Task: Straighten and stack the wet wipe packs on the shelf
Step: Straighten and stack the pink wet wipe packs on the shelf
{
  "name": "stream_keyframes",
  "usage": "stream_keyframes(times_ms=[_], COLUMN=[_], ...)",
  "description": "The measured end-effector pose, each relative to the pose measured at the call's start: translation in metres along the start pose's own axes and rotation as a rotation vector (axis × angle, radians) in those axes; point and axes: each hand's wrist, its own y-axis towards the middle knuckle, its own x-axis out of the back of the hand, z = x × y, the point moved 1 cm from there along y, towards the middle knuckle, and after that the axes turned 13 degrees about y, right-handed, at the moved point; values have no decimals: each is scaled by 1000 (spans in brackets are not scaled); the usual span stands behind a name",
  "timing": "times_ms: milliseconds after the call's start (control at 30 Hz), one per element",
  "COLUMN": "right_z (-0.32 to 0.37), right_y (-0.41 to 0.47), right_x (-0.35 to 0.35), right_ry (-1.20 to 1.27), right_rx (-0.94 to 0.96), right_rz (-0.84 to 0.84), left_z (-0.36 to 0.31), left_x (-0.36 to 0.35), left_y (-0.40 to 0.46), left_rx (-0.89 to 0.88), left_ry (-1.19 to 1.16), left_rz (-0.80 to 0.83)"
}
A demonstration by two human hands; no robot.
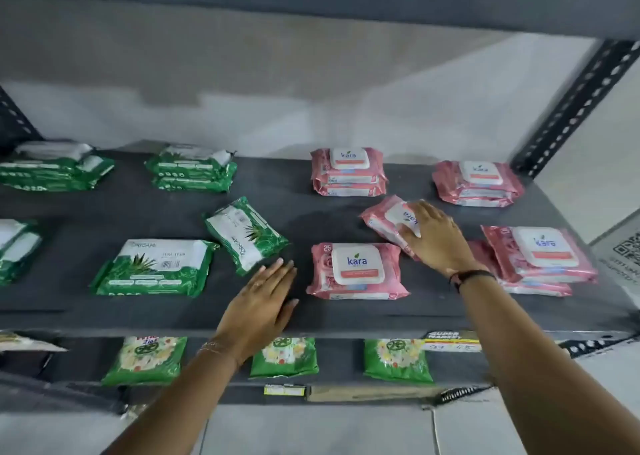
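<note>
Pink and green wet wipe packs lie on a dark grey shelf (104, 316). My right hand (438, 238) rests on a skewed pink pack (384, 221) in the middle right, fingers curled over its edge. A straight single pink pack (356, 271) lies just in front of it. My left hand (263, 302) hovers flat and empty near the shelf's front, between that pack and a tilted green pack (246, 235). Another single green pack (156, 267) lies flat to the left. Pink stacks stand at the back (348, 172), back right (478, 183) and right (540, 257).
Green stacks stand at the back left (55, 165), back middle (192, 167) and far left (15, 247). A slotted metal upright (581, 105) rises at the right. The shelf below holds several green packets (145, 359) and price tags (450, 340).
</note>
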Motion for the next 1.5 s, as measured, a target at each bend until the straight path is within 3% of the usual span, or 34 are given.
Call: stream_keyframes(times_ms=[167, 433, 600, 767, 1000, 1133, 1333, 1500], right_z=[-2, 4, 26, 53, 54, 55, 71, 79], right_y=[12, 12, -6, -37, -46, -46, -57, -65], right_x=[-5, 4, 23, 31, 13, 15, 16, 25], right_ry=[21, 70, 125, 139, 201, 83, -330, -396], right_rx=[-93, -146, 24, 296, 282, 275, 265, 319], right_rz=[82, 36, -9, 203, 377, 413, 215, 236], left_z=[-2, -1, -2, -3, -4, -4, -4, -4], left_x=[-3, -4, -7, -6, -5, -5, -4, -5], left_y=[1, 0, 1, 0, 0, -1, 0, 0], left_rx=[44, 53, 56, 65, 76, 72, 65, 71], left_ry=[-54, -67, -52, -61, -39, -45, -48, -69], left_rz=[-21, -13, -20, -31, -4, -17, -20, -21])
